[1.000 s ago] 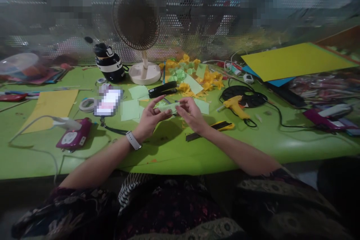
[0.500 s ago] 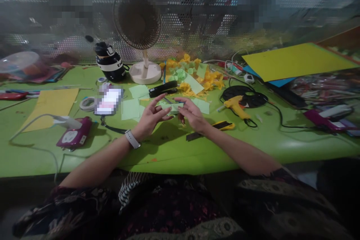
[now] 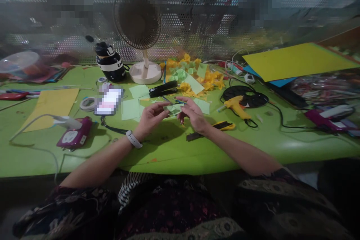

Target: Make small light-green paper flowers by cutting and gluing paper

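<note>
Between my two hands, just above the table, is a small folded piece of light green paper (image 3: 174, 110). My left hand (image 3: 153, 117) pinches its left edge, with thumb and fingers bent together. My right hand (image 3: 192, 114) grips the right side between thumb and fingers. Behind the hands lie green paper sheets (image 3: 130, 109) and a black stapler (image 3: 163, 89). Below my right wrist rests a yellow box cutter (image 3: 223, 125), partly covered by the arm.
A yellow glue gun (image 3: 237, 107) lies right, by a black reel (image 3: 254, 95). A fan (image 3: 144, 72), a black bottle (image 3: 109, 63) and a pile of yellow paper flowers (image 3: 216, 80) stand behind. At left are a phone (image 3: 109, 101) and a purple power socket (image 3: 74, 135).
The fingers of my left hand have curled in from a more spread pose. The green paper between the hands looks turned and more opened out. The things on the table stay put.
</note>
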Tool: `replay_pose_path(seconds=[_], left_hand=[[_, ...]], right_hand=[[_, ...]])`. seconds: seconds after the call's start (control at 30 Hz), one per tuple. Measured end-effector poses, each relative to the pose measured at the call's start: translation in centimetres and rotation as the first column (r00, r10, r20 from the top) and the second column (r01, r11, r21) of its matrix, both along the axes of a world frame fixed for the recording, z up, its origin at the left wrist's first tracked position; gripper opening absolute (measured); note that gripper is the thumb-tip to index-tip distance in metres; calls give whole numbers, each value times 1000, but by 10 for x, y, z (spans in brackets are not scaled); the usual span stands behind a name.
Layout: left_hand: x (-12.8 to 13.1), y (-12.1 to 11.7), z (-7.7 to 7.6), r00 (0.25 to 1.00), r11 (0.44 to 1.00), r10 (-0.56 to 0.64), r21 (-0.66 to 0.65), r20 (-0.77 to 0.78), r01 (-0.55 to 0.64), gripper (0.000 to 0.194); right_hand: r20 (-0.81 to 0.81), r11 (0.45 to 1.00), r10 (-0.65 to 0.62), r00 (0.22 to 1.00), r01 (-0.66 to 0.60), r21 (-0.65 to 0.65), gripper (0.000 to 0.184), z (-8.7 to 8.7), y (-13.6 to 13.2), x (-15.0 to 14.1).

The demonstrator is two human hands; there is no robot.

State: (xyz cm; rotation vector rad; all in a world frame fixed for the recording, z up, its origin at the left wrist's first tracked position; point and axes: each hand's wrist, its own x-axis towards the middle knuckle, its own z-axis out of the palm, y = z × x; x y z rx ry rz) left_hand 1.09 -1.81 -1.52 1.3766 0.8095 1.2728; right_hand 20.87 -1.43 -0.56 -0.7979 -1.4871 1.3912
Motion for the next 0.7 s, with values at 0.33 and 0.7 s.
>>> replay_pose_path(seconds=[0.33,0.7], left_hand=[[0,-3,2,962,954,205,256,-179,-156,14],[-2,-1,11,987,986,64,-162,145,-40,28]], right_hand=[[34,995,95,995,-95,3,38,-5,0,-4],[-172,959,-72,983,21,-284,36,-4,14,1]])
